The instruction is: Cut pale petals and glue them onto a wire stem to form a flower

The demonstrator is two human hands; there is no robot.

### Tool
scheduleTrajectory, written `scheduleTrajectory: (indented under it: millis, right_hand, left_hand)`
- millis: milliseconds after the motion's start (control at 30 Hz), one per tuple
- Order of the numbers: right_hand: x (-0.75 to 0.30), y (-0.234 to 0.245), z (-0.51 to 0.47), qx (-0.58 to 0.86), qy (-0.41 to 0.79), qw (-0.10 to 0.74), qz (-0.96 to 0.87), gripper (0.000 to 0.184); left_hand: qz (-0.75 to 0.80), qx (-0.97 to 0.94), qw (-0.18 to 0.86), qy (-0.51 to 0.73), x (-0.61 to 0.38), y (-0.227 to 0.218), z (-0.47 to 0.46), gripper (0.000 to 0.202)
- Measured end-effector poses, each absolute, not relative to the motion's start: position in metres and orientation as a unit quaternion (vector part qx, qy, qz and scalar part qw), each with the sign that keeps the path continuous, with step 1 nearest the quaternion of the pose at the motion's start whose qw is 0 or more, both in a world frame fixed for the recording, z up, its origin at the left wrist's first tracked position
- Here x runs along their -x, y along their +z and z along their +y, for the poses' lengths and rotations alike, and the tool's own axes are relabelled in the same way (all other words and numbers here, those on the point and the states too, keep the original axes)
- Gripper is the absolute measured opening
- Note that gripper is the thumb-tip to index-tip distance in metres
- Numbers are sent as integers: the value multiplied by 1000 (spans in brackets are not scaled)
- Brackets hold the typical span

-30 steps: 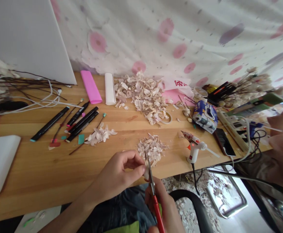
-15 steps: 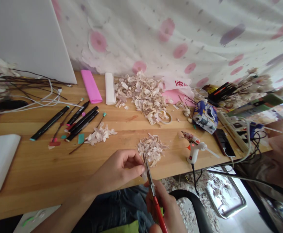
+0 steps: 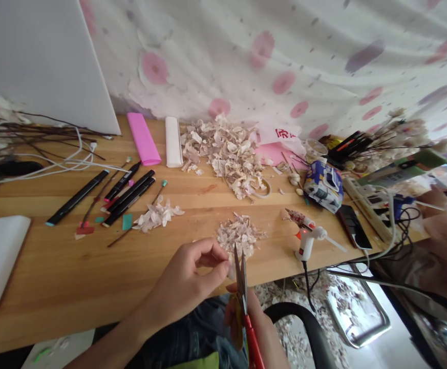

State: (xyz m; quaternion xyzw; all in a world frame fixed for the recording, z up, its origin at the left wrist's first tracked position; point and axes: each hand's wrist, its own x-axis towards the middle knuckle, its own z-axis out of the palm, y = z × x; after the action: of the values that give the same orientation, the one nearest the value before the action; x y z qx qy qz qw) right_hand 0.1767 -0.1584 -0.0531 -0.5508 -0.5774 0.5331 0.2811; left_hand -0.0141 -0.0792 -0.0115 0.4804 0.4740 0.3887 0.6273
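Red-handled scissors (image 3: 241,287) stand upright just off the near edge of the wooden table (image 3: 73,266), their 2 blades slightly parted. The right hand (image 3: 261,328) is clamped around the handles, but the lower edge of the view cuts it off, so its fingers barely show. The left hand (image 3: 187,279) pinches thumb and forefinger together on a pale scrap (image 3: 230,270) right beside the blades. The scrap is tiny and mostly hidden by the fingertips. A small petal pile (image 3: 240,234) lies just beyond, with a glue gun (image 3: 305,238) near it. At the right edge, another person's hand (image 3: 444,225) is blurred and cropped.
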Motion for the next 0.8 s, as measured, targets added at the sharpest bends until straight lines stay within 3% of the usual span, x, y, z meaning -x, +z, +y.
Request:
scheduleTrajectory:
  millis: [267,500,800]
  right_hand:
    - [-178,-49,-153,551,498,272,-611,115]
    - [-174,-47,-156,568,456,287,-622,101]
    - [-177,-48,-159,572,457,267,-626,97]
  left_hand:
    - [506,-520,551,412,6,-8,-87,9]
    - [508,-530,538,413,7,-9,-86,9]
    - [506,-519,553,411,8,-7,-85,8]
